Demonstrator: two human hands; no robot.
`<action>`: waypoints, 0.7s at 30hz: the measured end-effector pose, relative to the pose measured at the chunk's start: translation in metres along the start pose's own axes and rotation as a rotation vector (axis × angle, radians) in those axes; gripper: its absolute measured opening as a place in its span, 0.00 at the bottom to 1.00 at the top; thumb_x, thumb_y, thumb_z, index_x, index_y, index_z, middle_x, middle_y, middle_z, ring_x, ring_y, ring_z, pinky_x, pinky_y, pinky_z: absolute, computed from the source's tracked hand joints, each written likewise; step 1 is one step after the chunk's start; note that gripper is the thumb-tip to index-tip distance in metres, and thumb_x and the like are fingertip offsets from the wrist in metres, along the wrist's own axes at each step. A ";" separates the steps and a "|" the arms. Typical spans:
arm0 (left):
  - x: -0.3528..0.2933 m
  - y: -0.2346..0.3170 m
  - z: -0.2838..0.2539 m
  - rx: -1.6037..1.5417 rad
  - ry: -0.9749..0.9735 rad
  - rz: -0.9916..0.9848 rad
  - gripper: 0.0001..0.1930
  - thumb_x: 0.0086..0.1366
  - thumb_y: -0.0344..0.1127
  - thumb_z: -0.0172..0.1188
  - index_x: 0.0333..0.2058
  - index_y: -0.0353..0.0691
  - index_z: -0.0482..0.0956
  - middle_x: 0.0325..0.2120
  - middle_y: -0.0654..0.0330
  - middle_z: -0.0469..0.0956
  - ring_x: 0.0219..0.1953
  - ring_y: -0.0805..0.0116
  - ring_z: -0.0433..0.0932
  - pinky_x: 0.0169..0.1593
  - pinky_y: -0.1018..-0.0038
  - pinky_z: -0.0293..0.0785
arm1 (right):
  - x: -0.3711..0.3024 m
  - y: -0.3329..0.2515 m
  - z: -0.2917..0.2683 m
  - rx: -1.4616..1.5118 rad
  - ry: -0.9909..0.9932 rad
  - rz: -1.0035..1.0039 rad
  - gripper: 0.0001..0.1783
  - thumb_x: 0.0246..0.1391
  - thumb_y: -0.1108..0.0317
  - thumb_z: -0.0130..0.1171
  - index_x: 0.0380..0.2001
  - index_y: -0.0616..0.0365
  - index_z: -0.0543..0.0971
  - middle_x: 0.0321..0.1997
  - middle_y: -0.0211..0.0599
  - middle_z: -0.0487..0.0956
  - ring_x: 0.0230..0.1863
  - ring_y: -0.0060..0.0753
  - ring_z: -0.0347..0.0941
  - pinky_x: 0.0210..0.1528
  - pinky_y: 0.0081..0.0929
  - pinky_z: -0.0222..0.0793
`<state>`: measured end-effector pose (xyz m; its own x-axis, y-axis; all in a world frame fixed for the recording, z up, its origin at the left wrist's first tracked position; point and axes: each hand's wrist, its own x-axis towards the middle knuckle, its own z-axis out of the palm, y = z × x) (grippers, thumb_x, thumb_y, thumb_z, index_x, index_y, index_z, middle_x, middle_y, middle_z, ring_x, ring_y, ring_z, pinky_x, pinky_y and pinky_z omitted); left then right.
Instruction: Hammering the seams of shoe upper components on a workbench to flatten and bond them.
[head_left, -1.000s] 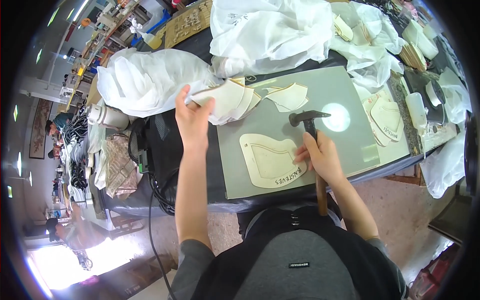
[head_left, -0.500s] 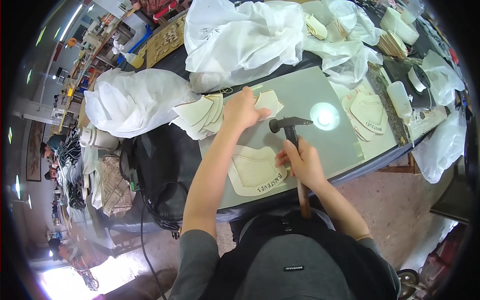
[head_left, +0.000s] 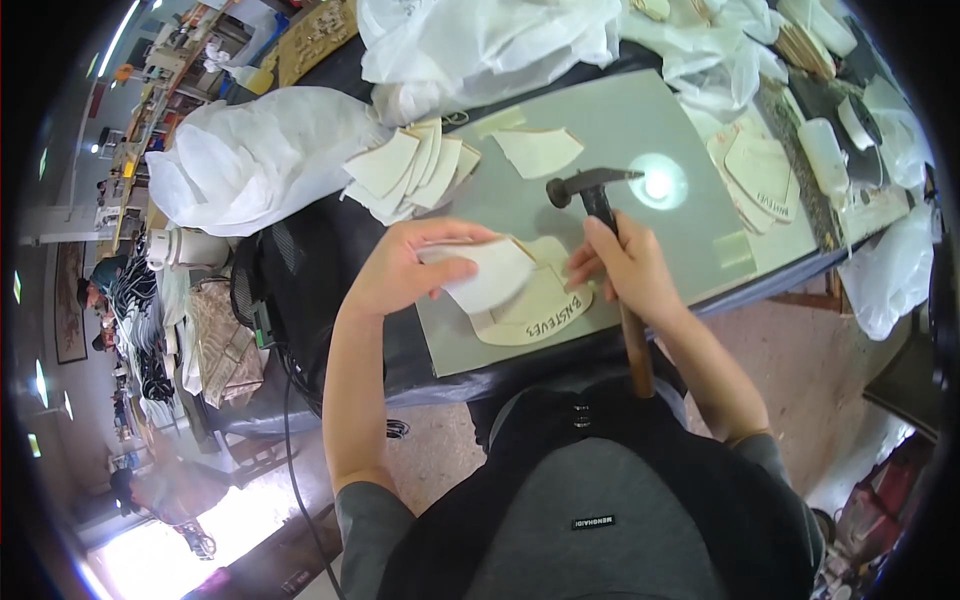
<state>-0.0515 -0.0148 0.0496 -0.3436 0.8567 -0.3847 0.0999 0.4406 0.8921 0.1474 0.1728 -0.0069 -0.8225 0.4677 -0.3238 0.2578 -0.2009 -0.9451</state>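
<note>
My left hand (head_left: 395,268) pinches a curved cream-white cut panel (head_left: 492,282) by its left side, thumb on top. The panel hangs over a larger pale template piece (head_left: 548,322) with a stitched-looking outline and dark lettering along its edge. In my right hand (head_left: 642,278) is a hammer (head_left: 594,200), gripped by the handle below its dark metal head. The hammer's wooden end points toward me. Farther back, a fanned stack of cream panels (head_left: 395,168) and one separate panel (head_left: 540,152) lie on a grey-green board (head_left: 640,125).
White plastic bags (head_left: 480,50) crowd the back, and another bag (head_left: 260,160) bulges at left. More template pieces (head_left: 752,180) lie right of the board, near a white bottle (head_left: 822,158) and a spool (head_left: 858,122). A black mesh bag (head_left: 300,270) and cable sit at left.
My left hand has come back toward me from the far panels, carrying one panel to above the template piece. My right hand still holds the hammer. The view has shifted slightly.
</note>
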 end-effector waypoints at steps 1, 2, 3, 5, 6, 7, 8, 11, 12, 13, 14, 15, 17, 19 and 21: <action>-0.001 -0.001 0.007 -0.010 -0.003 -0.013 0.16 0.57 0.28 0.65 0.46 0.38 0.83 0.39 0.63 0.83 0.31 0.79 0.77 0.31 0.80 0.74 | -0.002 -0.004 0.001 0.000 -0.003 0.016 0.18 0.69 0.57 0.47 0.36 0.65 0.70 0.29 0.42 0.81 0.25 0.25 0.81 0.15 0.15 0.62; 0.000 -0.003 0.012 0.041 -0.063 0.040 0.17 0.57 0.28 0.65 0.47 0.37 0.83 0.41 0.61 0.83 0.36 0.77 0.78 0.37 0.78 0.75 | -0.005 -0.009 0.002 0.030 -0.061 0.052 0.18 0.69 0.57 0.47 0.34 0.64 0.70 0.29 0.42 0.81 0.24 0.25 0.80 0.15 0.16 0.62; 0.002 -0.006 0.016 0.091 -0.123 0.096 0.18 0.57 0.27 0.65 0.47 0.36 0.82 0.42 0.60 0.83 0.41 0.74 0.79 0.44 0.76 0.76 | -0.007 -0.010 0.004 0.060 -0.116 0.087 0.18 0.69 0.56 0.47 0.33 0.63 0.70 0.28 0.41 0.81 0.23 0.25 0.80 0.14 0.16 0.62; 0.012 -0.015 0.019 0.071 -0.140 0.051 0.19 0.56 0.28 0.65 0.48 0.35 0.81 0.44 0.58 0.83 0.47 0.71 0.78 0.54 0.73 0.72 | -0.007 -0.007 0.009 -0.058 -0.092 0.085 0.19 0.69 0.56 0.47 0.31 0.62 0.69 0.27 0.41 0.81 0.22 0.25 0.80 0.14 0.17 0.62; 0.014 -0.020 0.021 0.079 -0.135 0.065 0.19 0.55 0.28 0.64 0.47 0.35 0.82 0.43 0.58 0.83 0.47 0.70 0.79 0.54 0.73 0.72 | -0.008 -0.009 0.011 -0.120 -0.083 0.065 0.19 0.69 0.56 0.47 0.31 0.63 0.69 0.26 0.40 0.81 0.22 0.25 0.80 0.14 0.17 0.62; 0.017 -0.022 0.023 0.089 -0.134 0.081 0.19 0.55 0.28 0.64 0.47 0.35 0.82 0.43 0.58 0.83 0.46 0.69 0.79 0.54 0.73 0.72 | -0.008 -0.009 0.011 -0.181 -0.070 0.045 0.19 0.69 0.57 0.47 0.31 0.63 0.69 0.26 0.40 0.81 0.22 0.25 0.80 0.14 0.18 0.62; 0.018 -0.024 0.024 0.085 -0.140 0.084 0.19 0.55 0.28 0.64 0.47 0.35 0.82 0.43 0.58 0.83 0.46 0.69 0.79 0.54 0.73 0.72 | -0.008 -0.007 0.011 -0.184 -0.064 0.049 0.19 0.69 0.57 0.47 0.31 0.63 0.69 0.26 0.40 0.81 0.22 0.25 0.80 0.14 0.18 0.62; 0.016 -0.026 0.029 0.106 -0.146 0.115 0.18 0.54 0.28 0.63 0.46 0.34 0.82 0.43 0.57 0.83 0.46 0.67 0.79 0.55 0.72 0.71 | -0.008 -0.002 0.010 -0.164 -0.062 0.051 0.19 0.69 0.57 0.47 0.31 0.64 0.69 0.25 0.40 0.81 0.22 0.24 0.80 0.14 0.18 0.63; 0.016 -0.027 0.031 0.100 -0.144 0.140 0.18 0.54 0.28 0.63 0.45 0.34 0.82 0.43 0.57 0.83 0.46 0.67 0.79 0.55 0.72 0.71 | -0.009 -0.003 0.010 -0.163 -0.063 0.047 0.19 0.69 0.57 0.47 0.31 0.64 0.70 0.25 0.40 0.81 0.22 0.24 0.80 0.14 0.18 0.63; 0.017 -0.028 0.032 0.096 -0.141 0.166 0.18 0.54 0.28 0.62 0.45 0.34 0.82 0.42 0.56 0.83 0.46 0.67 0.79 0.55 0.71 0.71 | -0.009 -0.003 0.010 -0.162 -0.065 0.040 0.19 0.69 0.57 0.47 0.32 0.64 0.70 0.26 0.40 0.81 0.22 0.24 0.80 0.14 0.18 0.63; 0.017 -0.028 0.032 0.095 -0.141 0.165 0.18 0.54 0.28 0.62 0.45 0.34 0.82 0.42 0.56 0.83 0.46 0.67 0.79 0.55 0.71 0.71 | -0.009 -0.004 0.010 -0.162 -0.066 0.042 0.19 0.69 0.57 0.47 0.32 0.64 0.70 0.26 0.40 0.81 0.22 0.24 0.80 0.14 0.18 0.63; 0.017 -0.027 0.032 0.113 -0.135 0.157 0.18 0.53 0.28 0.62 0.45 0.34 0.82 0.42 0.56 0.83 0.46 0.66 0.79 0.55 0.71 0.71 | -0.009 -0.004 0.011 -0.154 -0.065 0.041 0.19 0.69 0.57 0.47 0.32 0.64 0.70 0.26 0.40 0.81 0.23 0.24 0.80 0.14 0.18 0.63; 0.018 -0.027 0.033 0.130 -0.130 0.148 0.18 0.53 0.28 0.62 0.45 0.34 0.82 0.41 0.56 0.83 0.46 0.65 0.79 0.55 0.71 0.71 | -0.009 -0.003 0.010 -0.145 -0.064 0.041 0.19 0.69 0.57 0.47 0.32 0.65 0.70 0.26 0.40 0.81 0.23 0.25 0.80 0.14 0.18 0.63; 0.019 -0.028 0.034 0.186 -0.119 0.191 0.17 0.54 0.29 0.62 0.44 0.34 0.82 0.41 0.54 0.83 0.46 0.61 0.80 0.54 0.70 0.72 | -0.005 0.002 0.008 -0.103 -0.099 0.057 0.19 0.69 0.57 0.47 0.33 0.65 0.70 0.27 0.41 0.81 0.25 0.25 0.81 0.15 0.18 0.64; 0.018 -0.027 0.035 0.206 -0.102 0.185 0.17 0.54 0.29 0.61 0.44 0.34 0.82 0.42 0.53 0.83 0.46 0.60 0.80 0.54 0.70 0.72 | -0.007 0.000 0.011 -0.047 -0.139 0.032 0.19 0.69 0.57 0.48 0.34 0.65 0.70 0.29 0.41 0.82 0.27 0.25 0.82 0.15 0.17 0.64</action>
<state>-0.0278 -0.0018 0.0107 -0.2071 0.9454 -0.2516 0.3432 0.3111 0.8862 0.1474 0.1604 -0.0044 -0.8747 0.3373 -0.3479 0.3062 -0.1718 -0.9363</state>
